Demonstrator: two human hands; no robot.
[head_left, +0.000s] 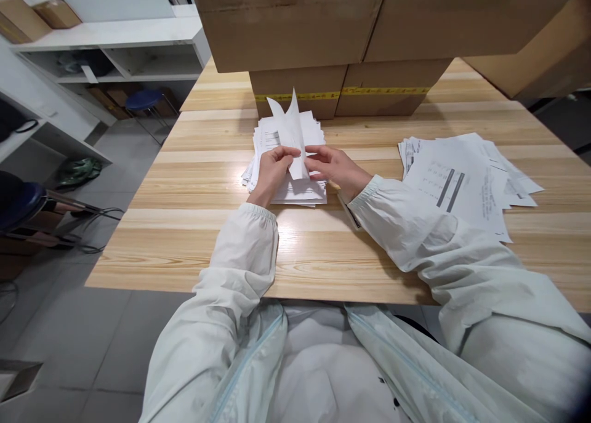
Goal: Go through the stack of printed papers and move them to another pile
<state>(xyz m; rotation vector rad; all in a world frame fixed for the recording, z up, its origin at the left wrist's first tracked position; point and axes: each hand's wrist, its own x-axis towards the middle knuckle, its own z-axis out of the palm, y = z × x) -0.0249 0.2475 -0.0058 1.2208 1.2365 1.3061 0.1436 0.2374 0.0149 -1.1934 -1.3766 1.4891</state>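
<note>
A creased white sheet of paper (292, 133) stands partly upright, its two upper corners splayed apart. My left hand (277, 167) pinches its lower part between thumb and fingers. At the right side of the same sheet is my right hand (335, 167), its fingertips closed in on the edge near the crease. Beneath both hands lies an uneven stack of printed papers (302, 195), partly covered by the raised sheet.
Another loose pile of printed sheets (452, 177) lies on the right of the wooden table (184, 226). Stacked cardboard boxes (295, 26) with yellow tape rise behind the papers. A blue stool (145, 100) and white shelves (138, 35) stand to the left.
</note>
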